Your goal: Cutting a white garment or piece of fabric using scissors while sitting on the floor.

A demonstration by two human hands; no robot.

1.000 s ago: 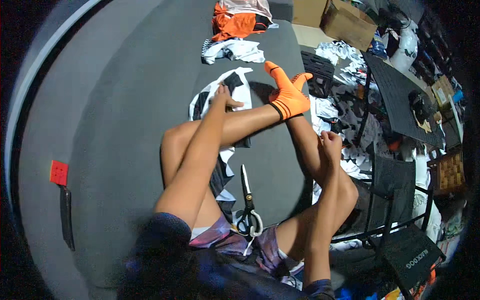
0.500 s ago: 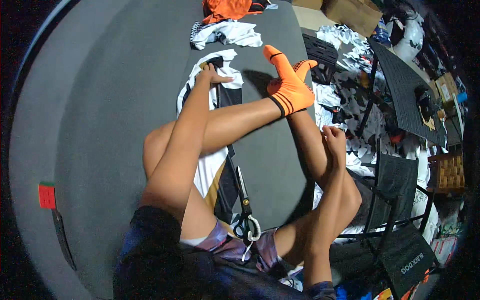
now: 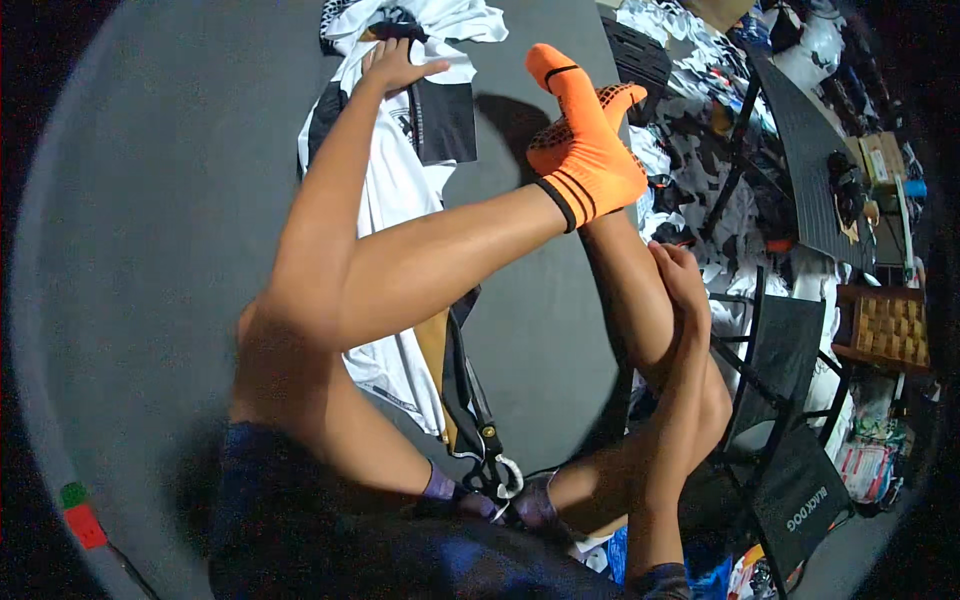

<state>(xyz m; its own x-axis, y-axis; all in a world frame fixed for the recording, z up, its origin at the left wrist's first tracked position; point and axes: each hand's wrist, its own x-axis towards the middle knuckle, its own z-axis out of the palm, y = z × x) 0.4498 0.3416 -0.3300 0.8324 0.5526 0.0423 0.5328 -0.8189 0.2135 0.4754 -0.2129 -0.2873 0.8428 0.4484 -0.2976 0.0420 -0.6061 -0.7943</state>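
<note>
I sit on a grey floor mat [image 3: 170, 200] with my legs crossed, wearing orange socks [image 3: 585, 150]. My left hand [image 3: 395, 62] reaches far forward and lies on a white and black garment [image 3: 385, 190] spread on the mat, fingers at its dark upper edge and thumb out. The garment runs back under my left leg. My right hand [image 3: 680, 275] rests on my right shin and holds nothing. Black-handled scissors [image 3: 480, 435] lie on the mat between my legs, not touched by either hand.
Scraps of white and black fabric [image 3: 700, 130] pile up at the right edge of the mat. A black folding chair [image 3: 790, 350], a dark table [image 3: 810, 170] and a wooden box [image 3: 885, 330] stand on the right. Small red and green tags [image 3: 80, 515] sit lower left.
My view has leaned forward and the garment now fills more of the frame, reaching under my leg. My left hand stays on its far end. My right hand stays on the shin.
</note>
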